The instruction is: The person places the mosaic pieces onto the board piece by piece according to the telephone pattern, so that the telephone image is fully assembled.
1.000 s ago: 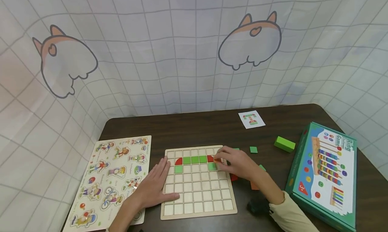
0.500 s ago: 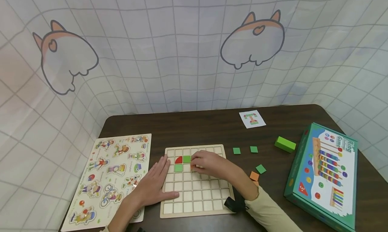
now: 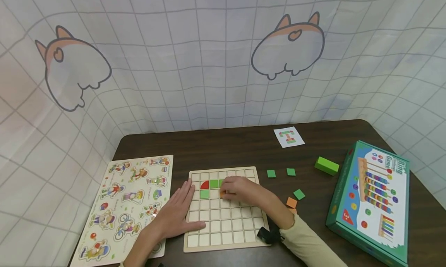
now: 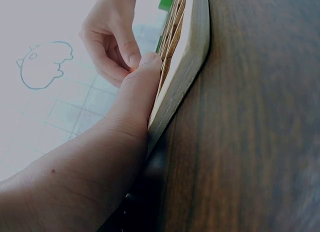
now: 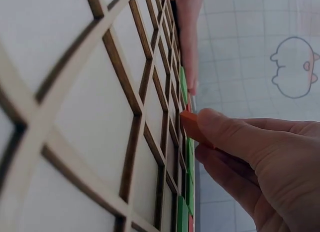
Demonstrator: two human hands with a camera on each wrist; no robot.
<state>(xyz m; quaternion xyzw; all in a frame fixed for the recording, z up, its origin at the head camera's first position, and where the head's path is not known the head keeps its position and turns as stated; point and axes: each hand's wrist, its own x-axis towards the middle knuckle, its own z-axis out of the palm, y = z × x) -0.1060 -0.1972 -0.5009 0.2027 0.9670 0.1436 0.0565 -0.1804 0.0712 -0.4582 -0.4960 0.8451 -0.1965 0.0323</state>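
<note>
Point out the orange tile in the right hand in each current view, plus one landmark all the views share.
Head: the orange tile is in the lower middle, held by the right hand.
Left wrist: only a sliver of the orange tile shows, upper left of centre.
Right wrist: the orange tile is just right of centre, pinched.
Shared landmark: the wooden grid board.

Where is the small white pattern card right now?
In the head view, the white pattern card lies right of centre near the far edge of the dark table, beyond two green square tiles and left of the lime-green block.
</note>
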